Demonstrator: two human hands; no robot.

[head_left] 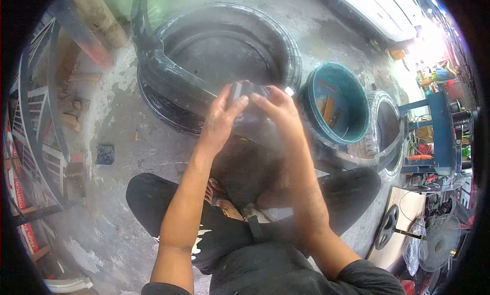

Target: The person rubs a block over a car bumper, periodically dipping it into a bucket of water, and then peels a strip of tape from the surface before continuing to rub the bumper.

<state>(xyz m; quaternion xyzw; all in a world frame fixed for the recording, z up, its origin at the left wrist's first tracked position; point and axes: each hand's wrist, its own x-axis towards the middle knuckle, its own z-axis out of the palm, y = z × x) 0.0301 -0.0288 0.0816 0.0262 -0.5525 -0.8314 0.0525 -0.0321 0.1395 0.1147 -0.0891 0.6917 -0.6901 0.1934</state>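
My left hand point(220, 117) and my right hand point(278, 107) are raised in front of me, pinching a small dark grey sheet point(247, 89) between them. It looks like a piece of sandpaper, held with the thumbs on top; haze blurs its detail. Just beyond and below the hands, a long curved black panel point(176, 73) with a woven carbon-fibre look lies across a big tyre point(286, 44). To the right of my right hand stands a teal bucket point(312, 108) holding water and several flat pieces, some of them brown.
A small dark square point(105, 155) lies on the wet concrete floor at left, near a metal rack point(38, 116). Another tyre point(377, 124) is right of the bucket. A blue metal stand point(439, 126), a fan point(441, 241) and a wooden board point(395, 228) line the right side.
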